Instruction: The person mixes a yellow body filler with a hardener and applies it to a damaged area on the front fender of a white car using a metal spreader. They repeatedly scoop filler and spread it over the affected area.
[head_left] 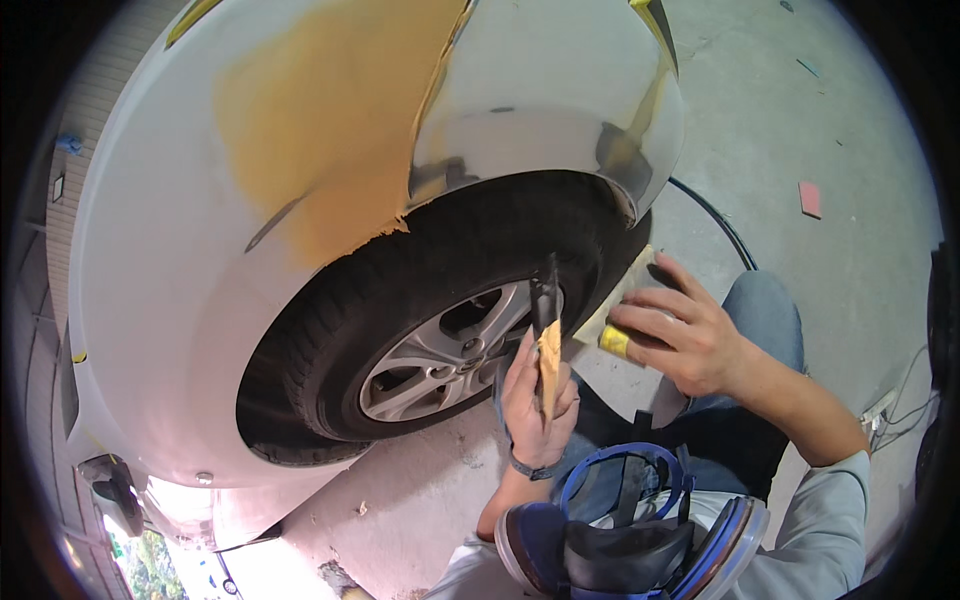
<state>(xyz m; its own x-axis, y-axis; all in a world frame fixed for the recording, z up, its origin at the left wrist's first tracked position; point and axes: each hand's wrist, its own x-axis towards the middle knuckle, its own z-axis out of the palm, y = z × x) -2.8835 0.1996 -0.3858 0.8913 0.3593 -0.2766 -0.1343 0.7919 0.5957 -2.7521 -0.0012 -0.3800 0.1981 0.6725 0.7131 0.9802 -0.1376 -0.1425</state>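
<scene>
My left hand (535,400) is closed around a putty spreader (546,300), dark at its upper end and smeared with tan filler (549,365) along its lower part. To its right, my right hand (685,335) grips a pale yellowish, flat spreader (622,292), its fingers bent over one face. A yellow band (614,341) shows at one fingertip. Both hands are in front of the car's wheel (470,350), apart from the bodywork. Tan filler (330,130) covers a broad patch of the white body panel (150,290) above the wheel arch, with a ragged lower edge.
A blue and black respirator (630,535) hangs at my chest, near the lower edge. Behind my right knee (765,310) a black hose (720,220) runs across the concrete floor (740,110). A pink rectangular piece (809,200) lies there, and cables (885,425) are at the right.
</scene>
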